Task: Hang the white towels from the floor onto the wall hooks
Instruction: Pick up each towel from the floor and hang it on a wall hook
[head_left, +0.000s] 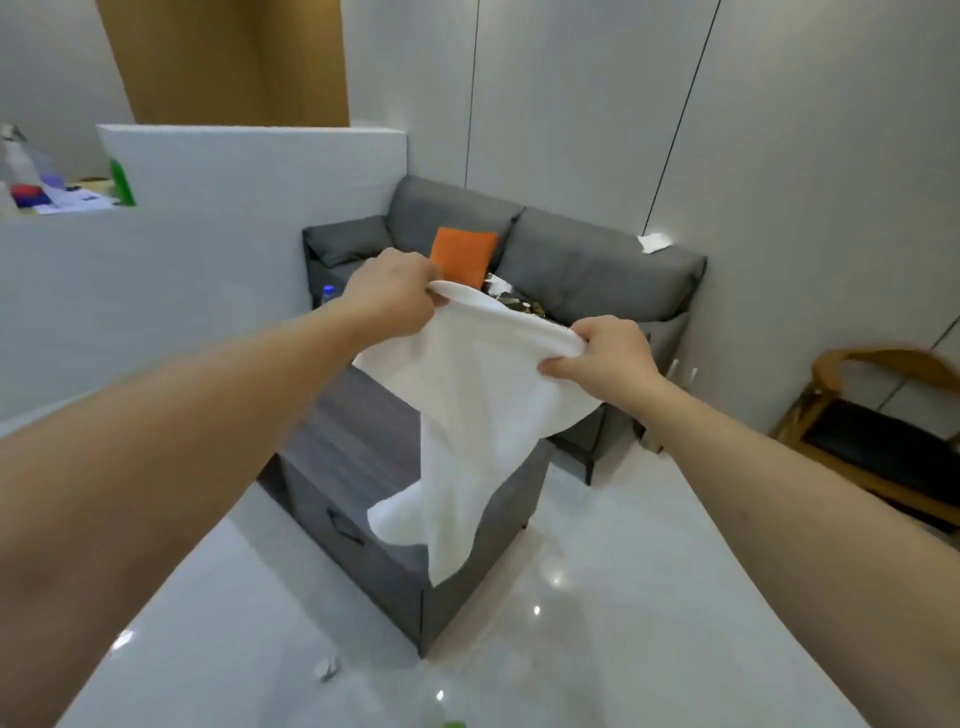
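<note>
The upper edge of a white towel (483, 415) is gripped at its far-left end by the left hand (395, 296) and pinched at its right end by the right hand (605, 358). The towel is held in the air with its long axis hanging downward, in front of a grey cabinet (363, 519) and sofa (571, 265).
</note>
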